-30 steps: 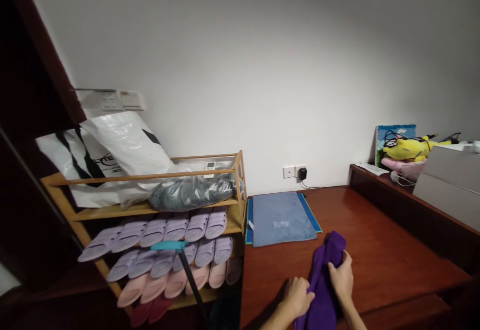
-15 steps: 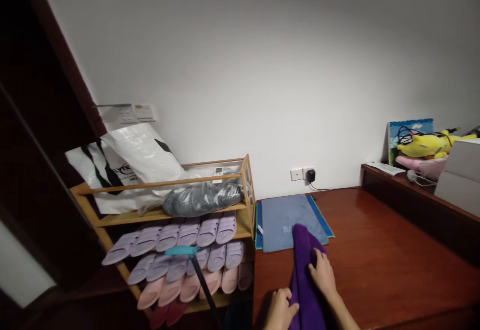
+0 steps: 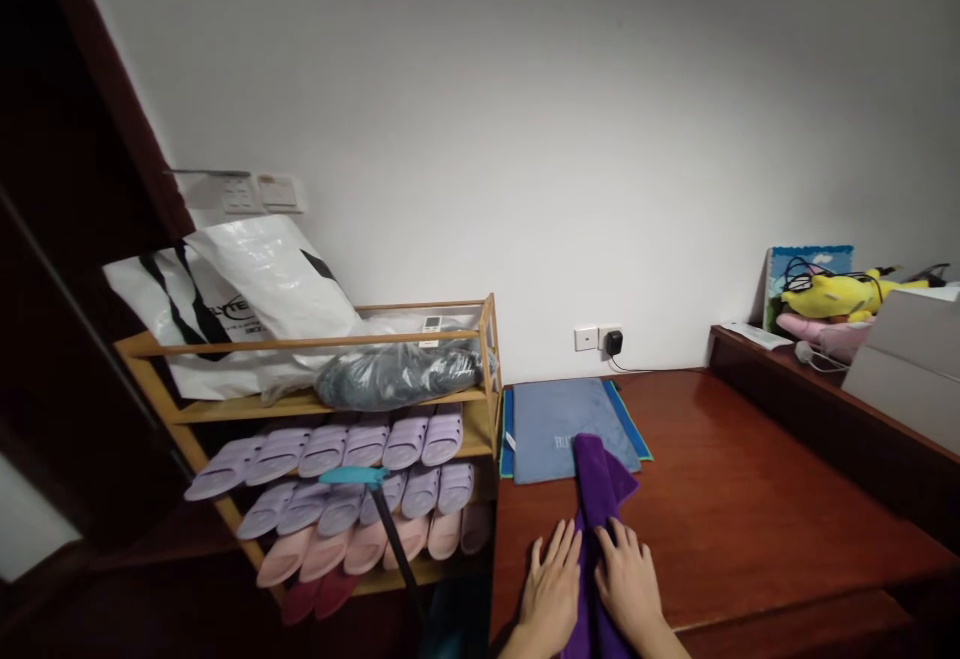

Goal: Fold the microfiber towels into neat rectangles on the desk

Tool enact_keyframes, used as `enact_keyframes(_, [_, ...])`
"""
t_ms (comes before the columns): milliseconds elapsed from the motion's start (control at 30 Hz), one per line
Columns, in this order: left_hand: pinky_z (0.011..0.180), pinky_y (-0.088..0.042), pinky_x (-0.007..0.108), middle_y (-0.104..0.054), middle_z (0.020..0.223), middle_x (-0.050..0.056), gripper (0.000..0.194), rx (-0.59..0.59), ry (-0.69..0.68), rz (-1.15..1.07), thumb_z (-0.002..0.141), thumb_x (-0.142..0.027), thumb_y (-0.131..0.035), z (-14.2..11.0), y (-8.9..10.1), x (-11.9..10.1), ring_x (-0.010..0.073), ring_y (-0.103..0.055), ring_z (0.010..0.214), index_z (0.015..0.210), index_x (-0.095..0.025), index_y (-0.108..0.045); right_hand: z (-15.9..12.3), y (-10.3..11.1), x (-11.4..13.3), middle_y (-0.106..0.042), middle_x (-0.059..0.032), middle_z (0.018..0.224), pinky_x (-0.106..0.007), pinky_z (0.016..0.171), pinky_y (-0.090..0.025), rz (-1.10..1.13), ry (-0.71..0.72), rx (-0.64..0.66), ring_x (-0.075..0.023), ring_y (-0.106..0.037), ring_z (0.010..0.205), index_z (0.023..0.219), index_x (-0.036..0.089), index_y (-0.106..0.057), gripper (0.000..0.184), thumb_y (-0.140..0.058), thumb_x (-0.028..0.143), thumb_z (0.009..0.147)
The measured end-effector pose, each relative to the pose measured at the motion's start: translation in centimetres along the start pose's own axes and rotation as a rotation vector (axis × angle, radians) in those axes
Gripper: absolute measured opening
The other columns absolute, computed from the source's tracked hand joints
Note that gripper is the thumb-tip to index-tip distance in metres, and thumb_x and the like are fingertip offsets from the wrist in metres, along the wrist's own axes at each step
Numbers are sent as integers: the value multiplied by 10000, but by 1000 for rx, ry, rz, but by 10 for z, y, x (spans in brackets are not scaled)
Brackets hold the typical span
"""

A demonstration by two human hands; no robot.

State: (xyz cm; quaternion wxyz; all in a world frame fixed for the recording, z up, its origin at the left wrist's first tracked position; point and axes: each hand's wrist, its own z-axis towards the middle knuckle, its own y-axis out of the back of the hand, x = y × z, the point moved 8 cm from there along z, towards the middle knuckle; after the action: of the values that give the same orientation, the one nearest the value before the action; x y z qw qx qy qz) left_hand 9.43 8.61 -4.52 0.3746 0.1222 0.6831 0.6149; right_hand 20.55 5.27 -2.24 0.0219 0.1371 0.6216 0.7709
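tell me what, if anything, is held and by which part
Nothing looks gripped: left hand and right hand rest flat on the near part of the purple cloth.

My left hand (image 3: pixel 551 584) and right hand (image 3: pixel 631 579) are both totally bare, and so are the wrists (image 3: pixel 529 637) and the bit of right forearm (image 3: pixel 667 645) in view at the bottom edge. Fingers (image 3: pixel 558 539) are on the slim side and taper toward rounded tips, while the backs of the hands look pretty smooth, wider across the knuckles and narrowing down into fairly thin wrists. Nails and finer creases are too small to make out here, tbh.
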Motion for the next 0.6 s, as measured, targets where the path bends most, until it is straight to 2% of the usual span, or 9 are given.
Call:
enact_keyframes(100, [1117, -95, 537, -115, 1539, -2, 545, -37, -15, 9, 917, -260, -273, -2, -6, 5, 258, -98, 1407, 1460, -264, -226, -4, 7, -31, -548, -107, 1290, -439, 891, -413, -76, -69, 16, -289, -528, 1112, 1274, 229, -528, 532, -370, 165, 771])
enact_keyframes(200, [1122, -99, 537, -82, 1541, -16, 563, -69, -44, 11, 920, -301, -310, -3, -3, 4, 266, -87, 1408, 1468, -285, -178, -7, 23, -51, -520, -124, 1314, -427, 918, -406, -84, -120, -51, -287, -509, 1143, 1277, 195, -518, 537, -383, 163, 758])
enact_keyframes(267, [1129, -88, 527, -75, 1542, -31, 586, -72, -84, 9, 920, -297, -325, -5, 0, -1, 257, -85, 1409, 1472, -305, -128, -8, 33, -43, -451, -119, 1385, -410, 996, -364, -14, -44, -125, -264, -437, 1239, 1313, 175, -477, 566, -379, 149, 756])
enact_keyframes(333, [1134, -71, 521, -93, 1540, -48, 601, -31, -158, 4, 922, -275, -328, -7, 2, -8, 238, -100, 1409, 1470, -334, -87, -9, 34, -17, -382, -88, 1444, -392, 1071, -296, 109, 118, -152, -224, -339, 1323, 1365, 179, -411, 573, -357, 164, 794])
enact_keyframes(400, [1134, -67, 525, -119, 1535, -63, 605, 25, -224, 6, 921, -270, -343, -9, 1, -14, 232, -132, 1404, 1461, -373, -90, -11, 23, 11, -337, -63, 1474, -363, 1097, -275, 239, 253, -94, -189, -299, 1348, 1405, 190, -348, 547, -331, 234, 860])
enact_keyframes(467, [1132, -82, 529, -143, 1531, -68, 599, 56, -255, 14, 920, -286, -364, -10, 1, -17, 240, -163, 1397, 1453, -399, -115, -9, 3, 28, -324, -74, 1479, -319, 1081, -308, 320, 262, 7, -170, -321, 1338, 1414, 177, -332, 534, -303, 348, 910])
enact_keyframes(533, [1130, -107, 524, -157, 1530, -54, 591, 47, -262, 20, 924, -296, -361, -12, 3, -18, 243, -177, 1393, 1456, -384, -120, -6, -16, 26, -330, -107, 1470, -322, 1055, -348, 309, 170, 85, -188, -346, 1325, 1397, 151, -369, 585, -271, 474, 919])
enact_keyframes(600, [1124, -140, 524, -165, 1531, -30, 597, 31, -253, 22, 925, -281, -342, -13, 4, -18, 239, -181, 1392, 1467, -342, -99, -4, -26, 9, -349, -127, 1453, -391, 1054, -348, 222, 89, 101, -232, -342, 1326, 1371, 148, -415, 654, -259, 570, 897])
